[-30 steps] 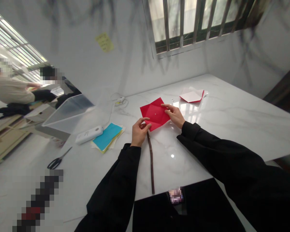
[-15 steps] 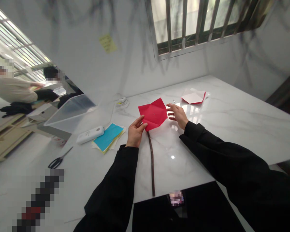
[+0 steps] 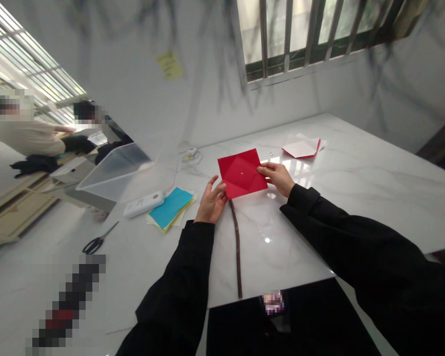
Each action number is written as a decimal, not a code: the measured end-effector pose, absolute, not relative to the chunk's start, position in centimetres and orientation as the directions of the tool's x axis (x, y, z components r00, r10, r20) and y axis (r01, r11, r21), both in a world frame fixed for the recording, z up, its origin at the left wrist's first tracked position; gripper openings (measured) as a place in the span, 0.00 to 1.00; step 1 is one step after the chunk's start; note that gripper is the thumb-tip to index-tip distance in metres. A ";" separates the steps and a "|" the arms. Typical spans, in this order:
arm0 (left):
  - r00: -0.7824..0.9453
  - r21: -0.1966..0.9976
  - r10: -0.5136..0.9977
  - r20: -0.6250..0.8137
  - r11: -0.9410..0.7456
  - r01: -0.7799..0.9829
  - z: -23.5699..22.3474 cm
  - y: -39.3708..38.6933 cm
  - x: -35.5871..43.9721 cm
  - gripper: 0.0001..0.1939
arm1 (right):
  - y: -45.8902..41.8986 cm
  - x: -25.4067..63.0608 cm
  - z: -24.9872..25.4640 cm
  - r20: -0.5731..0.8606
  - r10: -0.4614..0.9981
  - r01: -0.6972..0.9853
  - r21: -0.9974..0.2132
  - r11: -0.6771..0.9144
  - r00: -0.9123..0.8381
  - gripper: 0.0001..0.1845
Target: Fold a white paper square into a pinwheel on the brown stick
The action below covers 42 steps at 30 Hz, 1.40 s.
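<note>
A red square of paper (image 3: 242, 173) with crease lines and a small hole in its middle is held up over the white marble table (image 3: 356, 188). My right hand (image 3: 278, 177) pinches its right edge. My left hand (image 3: 212, 200) has its fingers at the paper's lower left corner, thumb and fingers closed on it. A thin dark stick (image 3: 237, 247) lies on the table below the paper, running toward me.
A stack of blue and yellow papers (image 3: 169, 208), a white remote-like device (image 3: 144, 204), a clear plastic bin (image 3: 113, 170) and scissors (image 3: 98, 241) lie left. A folded red-and-white paper (image 3: 302, 147) sits far right. Two people stand at the far left.
My right hand, which had let go of the paper half a second ago, has taken its right edge again. The paper is now spread flatter and squarer between both hands.
</note>
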<state>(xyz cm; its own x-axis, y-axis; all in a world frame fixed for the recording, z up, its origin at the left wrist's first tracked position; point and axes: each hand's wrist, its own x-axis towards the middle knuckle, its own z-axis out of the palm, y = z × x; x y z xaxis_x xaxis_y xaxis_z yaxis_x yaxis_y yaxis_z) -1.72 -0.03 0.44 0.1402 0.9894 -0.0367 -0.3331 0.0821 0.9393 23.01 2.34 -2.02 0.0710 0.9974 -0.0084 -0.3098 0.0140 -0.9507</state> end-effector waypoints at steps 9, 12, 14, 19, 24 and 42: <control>0.162 0.958 0.987 -0.005 0.051 -0.281 -0.1 -0.8 0.2 0.28 | 1.5 21.6 -2.9 0.023 0.982 -0.243 -0.970 -0.024 -0.186 0.18; -0.116 0.979 0.988 0.102 -0.121 -0.166 0.5 -0.3 -1.2 0.25 | 1.7 22.1 -3.1 0.014 0.986 -0.290 -0.956 -0.036 -0.168 0.19; -0.330 0.931 0.871 0.363 -0.353 0.092 2.6 -0.6 -3.9 0.24 | 1.9 22.5 -3.2 -0.026 0.988 -0.333 -0.940 -0.075 -0.150 0.19; -0.038 0.335 0.556 0.830 -0.444 0.831 9.8 -3.9 -12.1 0.32 | 2.2 22.6 -3.9 -0.029 0.979 -0.311 -0.946 -0.092 -0.202 0.17; 0.162 0.111 0.914 0.372 -0.217 0.970 6.4 -4.8 -15.1 0.34 | 2.0 22.2 -4.1 -0.021 0.979 -0.281 -0.957 -0.079 -0.204 0.17; -0.230 0.157 0.965 0.130 0.209 0.965 -1.1 -0.7 -15.3 0.43 | 1.7 22.2 -3.9 0.027 0.971 -0.177 -0.984 -0.016 -0.237 0.24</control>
